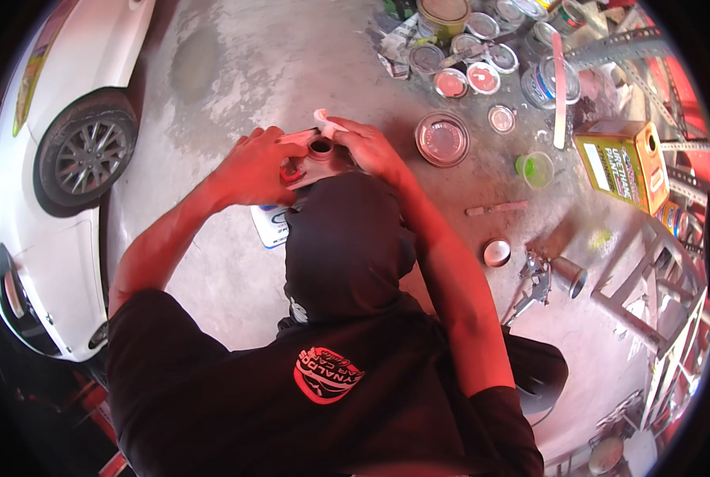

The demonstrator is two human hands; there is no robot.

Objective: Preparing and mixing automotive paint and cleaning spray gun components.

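A rectangular metal tin (327, 165) with a round dark opening in its top stands in front of me. Its white side with blue marks (269, 227) shows lower left, while my dark clothing hides the rest. My left hand (255, 167) is closed on the tin's left edge. Something small and red (292, 172) shows beneath its fingers; I cannot tell what it is. Beside the opening, my right hand (364, 145) grips a thin, curled white piece (324, 122). Whether that piece is plastic or paper is unclear.
A white car (61, 246) stands at left. Paint cans (444, 17), round lids (442, 138) and a green-tinted cup (535, 169) sit at right. There too are a yellow tin (621, 165), a spray gun (536, 278), a small cup (497, 253) and a metal frame (649, 278).
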